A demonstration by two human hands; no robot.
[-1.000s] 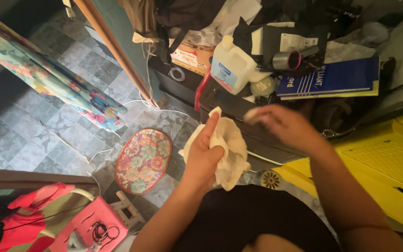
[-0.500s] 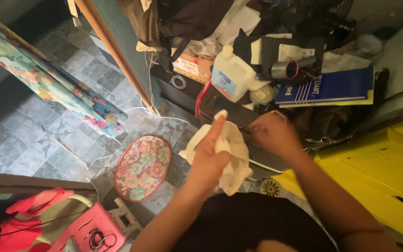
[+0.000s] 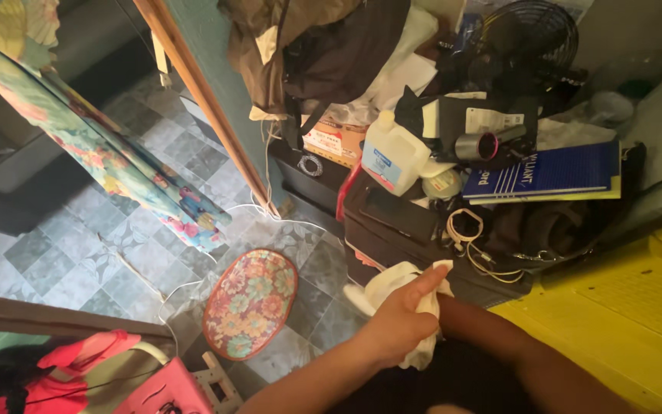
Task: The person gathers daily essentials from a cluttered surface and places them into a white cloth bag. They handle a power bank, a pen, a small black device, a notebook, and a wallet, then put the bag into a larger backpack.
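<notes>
The left hand [image 3: 400, 326] is clenched around a crumpled cream cloth [image 3: 396, 284], just right of the oval floral floor mat [image 3: 250, 302]. The right hand is hidden behind it; I cannot tell its grip. Bunching the cloth firmly would help.

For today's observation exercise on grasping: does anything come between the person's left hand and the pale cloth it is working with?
Nothing visible does. The left hand is closed directly on the pale cloth, thumb pressed along its top edge. The right hand is hidden behind the cloth and the left hand; only its forearm shows, so its contact with the cloth cannot be judged.
</notes>
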